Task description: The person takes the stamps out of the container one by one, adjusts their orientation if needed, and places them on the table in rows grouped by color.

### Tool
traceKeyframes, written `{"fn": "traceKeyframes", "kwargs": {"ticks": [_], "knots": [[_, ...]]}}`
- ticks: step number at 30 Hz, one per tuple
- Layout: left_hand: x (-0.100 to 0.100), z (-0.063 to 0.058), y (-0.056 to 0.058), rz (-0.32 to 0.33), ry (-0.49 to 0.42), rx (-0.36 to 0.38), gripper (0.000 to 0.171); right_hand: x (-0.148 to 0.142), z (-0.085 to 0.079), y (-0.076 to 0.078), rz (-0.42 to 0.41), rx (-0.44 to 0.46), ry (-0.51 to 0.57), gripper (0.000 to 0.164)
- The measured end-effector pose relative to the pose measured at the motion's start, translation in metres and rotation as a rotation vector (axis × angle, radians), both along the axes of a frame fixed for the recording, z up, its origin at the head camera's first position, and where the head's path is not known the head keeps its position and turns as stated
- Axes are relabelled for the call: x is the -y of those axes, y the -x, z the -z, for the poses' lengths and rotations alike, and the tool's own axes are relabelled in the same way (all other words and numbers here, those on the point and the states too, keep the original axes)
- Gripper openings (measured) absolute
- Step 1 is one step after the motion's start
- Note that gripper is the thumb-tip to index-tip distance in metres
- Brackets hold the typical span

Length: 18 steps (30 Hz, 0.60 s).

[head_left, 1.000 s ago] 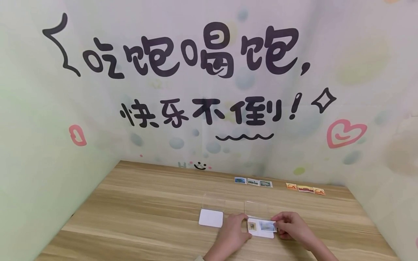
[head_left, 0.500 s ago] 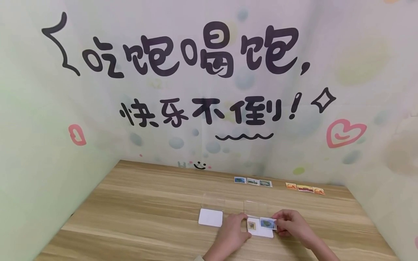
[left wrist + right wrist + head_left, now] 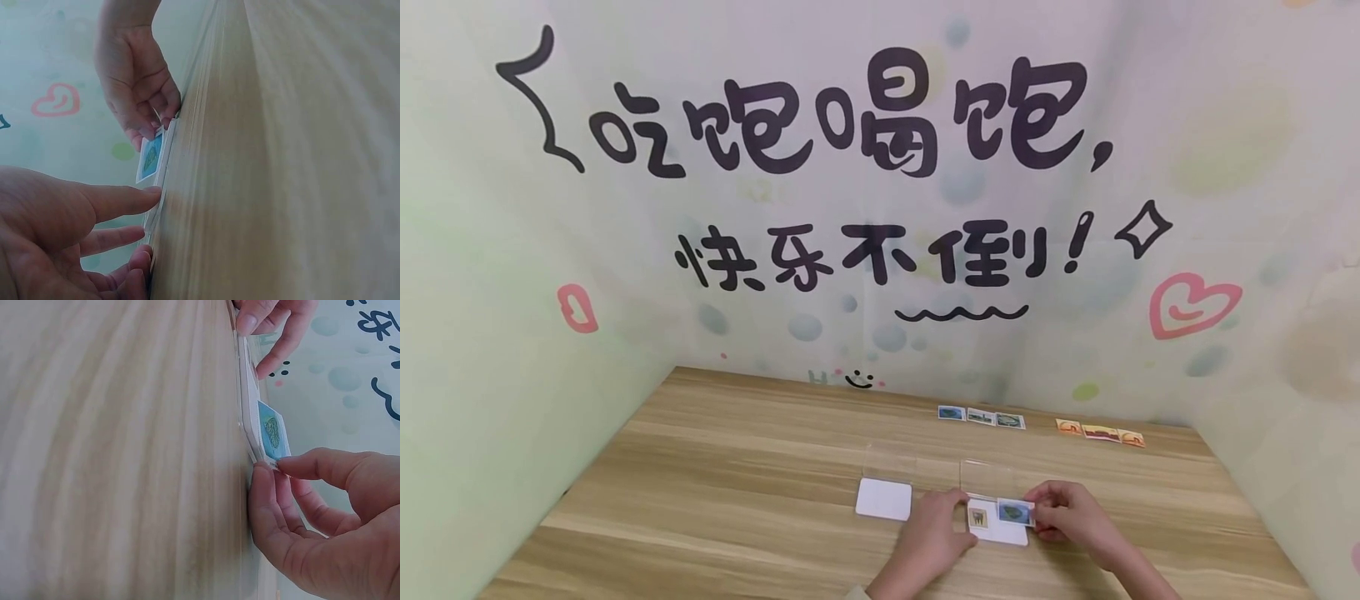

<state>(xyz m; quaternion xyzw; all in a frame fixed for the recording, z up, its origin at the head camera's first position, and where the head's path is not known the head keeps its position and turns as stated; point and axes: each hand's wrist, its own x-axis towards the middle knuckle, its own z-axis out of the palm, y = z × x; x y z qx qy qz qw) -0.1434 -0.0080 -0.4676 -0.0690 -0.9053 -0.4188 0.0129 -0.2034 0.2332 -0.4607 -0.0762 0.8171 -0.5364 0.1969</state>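
A small stamp with a blue and green picture (image 3: 1015, 512) is pinched at its right edge by the right hand (image 3: 1078, 521). The stamp lies tilted over the right part of a white card case (image 3: 1000, 533), overlapping it in the head view. In the right wrist view the thumb and index finger meet on the stamp's corner. On the case's left part sits a smaller brown-toned stamp (image 3: 978, 518). The left hand (image 3: 934, 533) grips the case at its left end, thumb at the near edge and index finger at the far edge. The case's clear lid (image 3: 988, 478) stands opened away behind it.
Left of the hands lies a second white case (image 3: 883, 500) with its clear lid (image 3: 890, 462) folded back. Toward the back of the wooden table (image 3: 715, 483) are a row of blue and green stamps (image 3: 981, 417) and a row of orange and red stamps (image 3: 1101, 433). A printed cloth (image 3: 880, 333) hangs behind.
The stamp in the right hand has tilted slightly, so its blue picture shows clearly instead of pale glare. The right hand has risen a little; the left hand stays on the case.
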Motion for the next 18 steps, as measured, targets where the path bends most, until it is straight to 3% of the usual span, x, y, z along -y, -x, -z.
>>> {"fn": "traceKeyframes", "kwargs": {"ticks": [18], "knots": [[0.0007, -0.0013, -0.0005, 0.000, 0.000, 0.006, 0.048, 0.0005, -0.0018, 0.0003, -0.043, -0.032, 0.008, 0.026]]}}
